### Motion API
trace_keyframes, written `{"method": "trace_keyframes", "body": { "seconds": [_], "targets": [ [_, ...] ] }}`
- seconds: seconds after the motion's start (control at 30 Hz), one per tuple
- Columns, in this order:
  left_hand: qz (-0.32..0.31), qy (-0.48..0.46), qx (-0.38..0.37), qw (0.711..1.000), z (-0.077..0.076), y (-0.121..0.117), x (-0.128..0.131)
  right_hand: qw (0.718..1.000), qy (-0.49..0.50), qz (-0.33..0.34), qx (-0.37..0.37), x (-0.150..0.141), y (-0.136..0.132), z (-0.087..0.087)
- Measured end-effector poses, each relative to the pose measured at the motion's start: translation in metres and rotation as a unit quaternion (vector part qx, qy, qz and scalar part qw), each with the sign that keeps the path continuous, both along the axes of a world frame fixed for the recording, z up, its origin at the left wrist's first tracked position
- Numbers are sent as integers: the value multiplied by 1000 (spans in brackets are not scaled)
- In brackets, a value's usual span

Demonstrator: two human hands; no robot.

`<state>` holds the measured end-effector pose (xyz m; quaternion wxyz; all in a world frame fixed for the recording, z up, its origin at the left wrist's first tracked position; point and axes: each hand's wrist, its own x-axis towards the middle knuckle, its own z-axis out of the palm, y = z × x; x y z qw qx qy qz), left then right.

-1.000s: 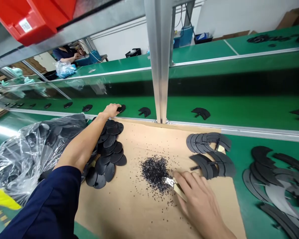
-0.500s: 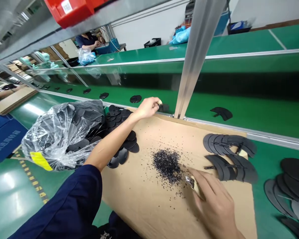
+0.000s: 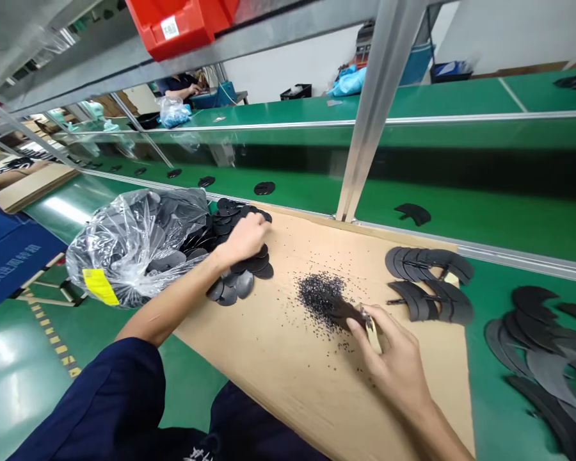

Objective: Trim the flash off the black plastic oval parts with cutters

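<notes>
Brings left hand from belt to centre-left discs, cannot tell grip; holds tool in right fingers, apparently working blurred part.

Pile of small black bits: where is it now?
In the head view, the pile lies on the cardboard just right of centre, between left hand and right hand.

Right of centre, a cream-handled tool leans, metal end up, beside a blurred, slanting dark piece; left of centre, flat black discs lie overlapping in a heap!
</notes>
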<state>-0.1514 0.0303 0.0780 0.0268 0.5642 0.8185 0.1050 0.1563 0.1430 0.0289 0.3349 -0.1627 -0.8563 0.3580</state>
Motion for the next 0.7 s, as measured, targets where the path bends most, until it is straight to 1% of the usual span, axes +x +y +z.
{"method": "trace_keyframes", "body": {
  "seconds": [0.07, 0.13, 0.2, 0.27, 0.3, 0.37, 0.4, 0.43, 0.47, 0.5, 0.53, 0.6, 0.7],
  "targets": [
    [65, 61, 9, 996, -1, -5, -24, 998, -13, -23, -52, -1, 0, 1],
    [91, 101, 19, 990, -4, -9, -31, 994, -20, -30, -100, -1, 0, 4],
    [91, 123, 36, 988, -7, -13, -24, 989, -23, -27, -147, -1, -1, 7],
    [78, 128, 57, 987, -10, -14, -4, 981, -23, -22, -192, -2, -2, 10],
    [58, 117, 86, 988, -12, -14, 10, 977, -23, -22, -213, -2, -2, 10],
    [-22, 56, 183, 981, -16, -13, 42, 967, -23, -35, -253, -2, -2, 10],
    [-73, 6, 241, 968, -17, -12, 59, 961, -20, -45, -273, -2, -2, 9],
    [-121, -54, 290, 948, -19, -10, 76, 954, -17, -52, -295, -2, -1, 8],
    [-157, -116, 322, 926, -21, -8, 91, 946, -13, -53, -319, -1, -1, 6],
    [-173, -173, 333, 911, -23, -6, 105, 938, -7, -50, -343, -1, -1, 4],
    [-173, -223, 333, 900, -26, -4, 116, 930, 0, -43, -365, -1, -1, 3],
    [-141, -301, 318, 888, -34, 0, 130, 917, 11, -29, -397, -1, -2, 2],
    [-97, -379, 293, 873, -46, 4, 135, 912, 11, -24, -408, -1, -3, 4]
  ]
}}
